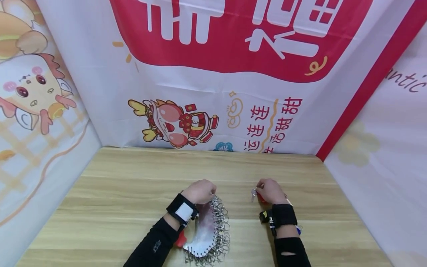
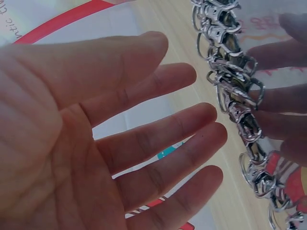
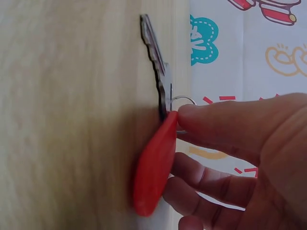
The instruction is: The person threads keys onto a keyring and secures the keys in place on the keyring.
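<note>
Clearly, the two hands are well apart over the wooden table [image 1: 100,207], each busy with something different. The left hand [image 2: 53,143] is spread: in its wrist view the thumb stands away from four nearly straight fingers, with gaps between several of them, and the fingertips lie just beside a row of metal rings [image 1: 222,222]. Those rings line the edge of a curved shiny plate [image 1: 205,228], which sits below and beside that hand; whether a fingertip actually touches a ring, I cannot tell. A red piece [image 1: 181,239] shows at the plate's left end, near the forearm. The right hand [image 1: 271,191] pinches a small ring [image 3: 184,97] and the narrow end of a red tag [image 3: 156,167], its thumb pressed where the two meet, the other fingers curled behind. From that joint a key [image 3: 156,57] points away from the hand, close above the table or on it; which, I cannot tell. Both wrists wear black straps [image 1: 284,215].
</note>
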{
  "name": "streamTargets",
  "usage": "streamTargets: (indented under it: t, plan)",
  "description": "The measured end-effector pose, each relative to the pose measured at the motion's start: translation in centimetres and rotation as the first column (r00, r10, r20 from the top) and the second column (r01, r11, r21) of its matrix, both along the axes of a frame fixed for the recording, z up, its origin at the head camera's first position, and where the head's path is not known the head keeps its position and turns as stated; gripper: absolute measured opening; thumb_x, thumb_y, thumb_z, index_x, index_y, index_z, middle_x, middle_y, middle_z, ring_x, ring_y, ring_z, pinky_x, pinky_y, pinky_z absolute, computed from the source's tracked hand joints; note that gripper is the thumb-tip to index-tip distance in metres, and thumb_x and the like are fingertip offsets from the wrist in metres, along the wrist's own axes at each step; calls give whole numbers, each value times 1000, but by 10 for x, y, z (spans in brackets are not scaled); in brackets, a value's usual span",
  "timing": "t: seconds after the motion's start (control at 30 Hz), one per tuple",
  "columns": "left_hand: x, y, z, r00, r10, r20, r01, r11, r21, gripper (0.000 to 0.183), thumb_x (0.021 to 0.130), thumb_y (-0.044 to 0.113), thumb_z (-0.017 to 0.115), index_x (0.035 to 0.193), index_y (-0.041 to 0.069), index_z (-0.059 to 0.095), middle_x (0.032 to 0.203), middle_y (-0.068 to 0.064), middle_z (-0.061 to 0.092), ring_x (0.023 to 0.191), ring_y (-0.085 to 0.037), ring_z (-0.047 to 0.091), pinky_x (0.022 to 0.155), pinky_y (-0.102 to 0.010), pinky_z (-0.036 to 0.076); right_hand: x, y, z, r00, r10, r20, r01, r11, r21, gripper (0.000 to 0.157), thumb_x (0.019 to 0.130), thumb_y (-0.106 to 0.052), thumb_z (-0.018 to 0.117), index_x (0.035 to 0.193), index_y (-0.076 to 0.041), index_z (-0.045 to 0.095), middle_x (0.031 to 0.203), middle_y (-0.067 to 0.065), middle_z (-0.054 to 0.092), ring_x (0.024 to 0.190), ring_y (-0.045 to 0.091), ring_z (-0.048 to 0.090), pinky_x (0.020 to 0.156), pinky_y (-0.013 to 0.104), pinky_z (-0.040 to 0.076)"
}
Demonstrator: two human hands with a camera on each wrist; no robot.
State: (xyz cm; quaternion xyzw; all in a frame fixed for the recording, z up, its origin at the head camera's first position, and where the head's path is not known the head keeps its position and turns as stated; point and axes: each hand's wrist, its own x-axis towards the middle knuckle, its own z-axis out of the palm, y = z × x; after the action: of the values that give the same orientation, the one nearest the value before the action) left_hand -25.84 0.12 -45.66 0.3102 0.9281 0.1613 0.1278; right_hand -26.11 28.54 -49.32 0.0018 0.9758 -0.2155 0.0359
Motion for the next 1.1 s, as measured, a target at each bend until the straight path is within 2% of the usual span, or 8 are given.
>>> streamTargets:
  t: [0.2, 0.33, 0.5, 0.63, 0.9, 1.1]
  plan:
    - [1, 2, -1, 999, -3, -42, 3, 1000, -9, 15, 89, 13, 64, 74, 11, 64, 71, 2, 57, 60, -12, 50, 57, -27, 43, 0, 0, -1, 1000, -1, 5, 2, 999, -32, 3, 87, -10, 65, 86, -8, 65, 80, 5, 60, 69, 18, 54, 59, 30, 43]
    - [3, 3, -6, 998, -7, -61, 6, 1000, -22, 17, 88, 12, 65, 71, 11, 64, 69, 3, 56, 59, -11, 49, 56, -26, 42, 1, -1, -4, 1000, -6, -9, 6, 1000, -30, 5, 87, -11, 66, 82, -9, 64, 76, 3, 59, 65, 17, 53, 57, 29, 41]
    - [4, 5, -10, 995, -7, -101, 6, 1000, -14, 28, 86, 9, 66, 61, 11, 52, 58, 3, 46, 52, -12, 42, 51, -25, 37, 1, -1, -8, 1000, -14, -6, 13, 999, -43, 10, 87, -15, 66, 79, -10, 63, 70, 1, 58, 60, 14, 52, 53, 28, 41]
    - [3, 6, -12, 993, -10, -122, 8, 1000, -15, 27, 84, 6, 66, 62, 12, 51, 60, 4, 46, 54, -12, 43, 52, -25, 38, 0, -1, -8, 1000, -9, -6, 9, 999, -52, 12, 88, -16, 65, 78, -11, 62, 69, 0, 57, 59, 14, 51, 52, 28, 40]
    - [1, 7, -12, 991, -24, -135, 22, 1000, -16, 29, 83, 1, 63, 62, 12, 47, 59, 4, 40, 54, -12, 38, 51, -25, 33, 5, -2, 6, 999, -11, 50, 17, 992, -128, 16, 91, -16, 59, 77, -8, 57, 67, 3, 52, 55, 16, 47, 48, 27, 36]
    - [0, 6, -13, 992, -33, -122, 36, 999, 22, 31, 84, -2, 60, 61, 12, 44, 58, 5, 33, 53, -11, 33, 51, -24, 29, 6, -5, 14, 999, 5, 36, 2, 981, -193, 14, 90, -11, 52, 76, -8, 54, 65, 3, 48, 55, 16, 45, 50, 28, 34]
